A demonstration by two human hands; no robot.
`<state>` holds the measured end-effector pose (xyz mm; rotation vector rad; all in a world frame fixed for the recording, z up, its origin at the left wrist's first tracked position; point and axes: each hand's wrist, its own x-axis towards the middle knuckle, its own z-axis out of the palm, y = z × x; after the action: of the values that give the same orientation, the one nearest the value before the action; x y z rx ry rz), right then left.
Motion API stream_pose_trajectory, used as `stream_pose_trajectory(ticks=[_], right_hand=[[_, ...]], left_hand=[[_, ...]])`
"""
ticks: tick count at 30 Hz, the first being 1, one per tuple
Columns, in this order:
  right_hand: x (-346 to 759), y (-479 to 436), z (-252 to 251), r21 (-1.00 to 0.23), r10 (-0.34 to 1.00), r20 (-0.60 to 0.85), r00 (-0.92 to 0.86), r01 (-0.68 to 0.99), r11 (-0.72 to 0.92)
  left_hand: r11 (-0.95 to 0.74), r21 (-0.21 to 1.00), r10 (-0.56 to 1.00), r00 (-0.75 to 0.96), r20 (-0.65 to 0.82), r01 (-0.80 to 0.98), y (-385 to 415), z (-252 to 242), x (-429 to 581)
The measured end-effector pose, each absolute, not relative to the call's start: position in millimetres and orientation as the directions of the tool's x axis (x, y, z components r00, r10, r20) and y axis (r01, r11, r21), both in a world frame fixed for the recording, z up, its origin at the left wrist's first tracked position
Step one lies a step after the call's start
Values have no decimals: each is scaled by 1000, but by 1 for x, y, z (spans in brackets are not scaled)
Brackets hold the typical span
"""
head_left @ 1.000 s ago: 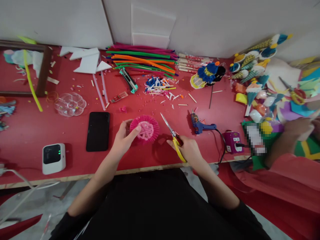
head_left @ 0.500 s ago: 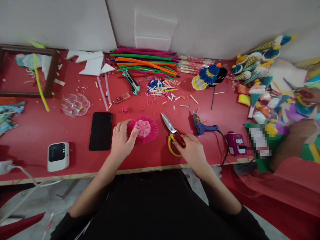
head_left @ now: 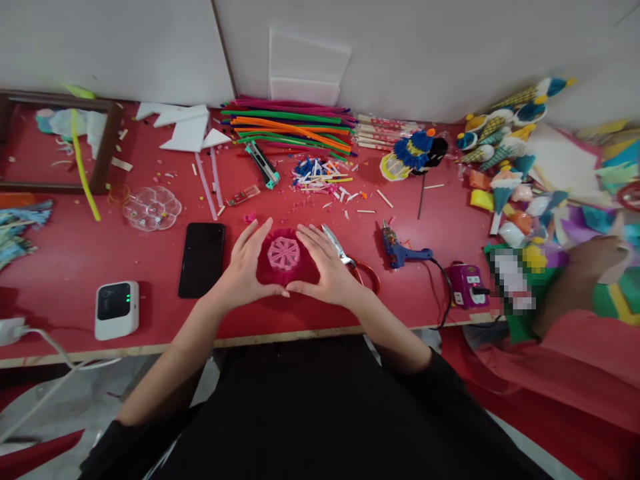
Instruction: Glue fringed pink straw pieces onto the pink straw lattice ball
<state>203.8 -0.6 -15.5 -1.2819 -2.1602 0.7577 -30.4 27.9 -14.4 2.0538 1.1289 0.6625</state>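
Between my two hands is a round pink fringed rosette (head_left: pixel 283 254) with a paler, spoked centre facing up. My left hand (head_left: pixel 246 270) curves around its left side, fingers pointing away from me. On the other side my right hand (head_left: pixel 324 270) curves in the same way, and the two thumbs meet at the near edge. The fringe looks gathered upright within the cupped hands, and its outer edge is partly hidden. Scissors (head_left: pixel 341 250) lie just right of my right hand, blades apart, their handles partly covered by it.
A black phone (head_left: pixel 201 260) lies left of my hands. To the right are a blue glue gun (head_left: pixel 406 255) and a purple power socket (head_left: pixel 468 285). Pipe cleaners (head_left: pixel 293 127), a cutter (head_left: pixel 263 165) and scraps lie behind. A co-worker's arm (head_left: pixel 570 287) is at far right.
My right hand has let go of the scissors and moved left to the rosette. Both hands now cup it, and its fringe, spread flat before, is drawn in.
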Motion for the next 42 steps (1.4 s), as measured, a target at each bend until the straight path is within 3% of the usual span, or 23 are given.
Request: stream_pose_trajectory(ticks=[4,10,21,42], right_hand=[[197,2,-24,-707,883,128,-452,583,401],[192,0,-35,-725,895,154,-418,568,390],[192,0,-39,-762,901,157,-404,531,371],[193,2,-43,-723,880,177,-440,548,420]], left_hand=[[-385,799,836,541,91,462,38,-12,-32],[-547,754,728,650,215,363,44,-27,-32],[-565,733,753,599,271,379,41,-40,-24],[-629,670,741,564,364,394,39,-49,-21]])
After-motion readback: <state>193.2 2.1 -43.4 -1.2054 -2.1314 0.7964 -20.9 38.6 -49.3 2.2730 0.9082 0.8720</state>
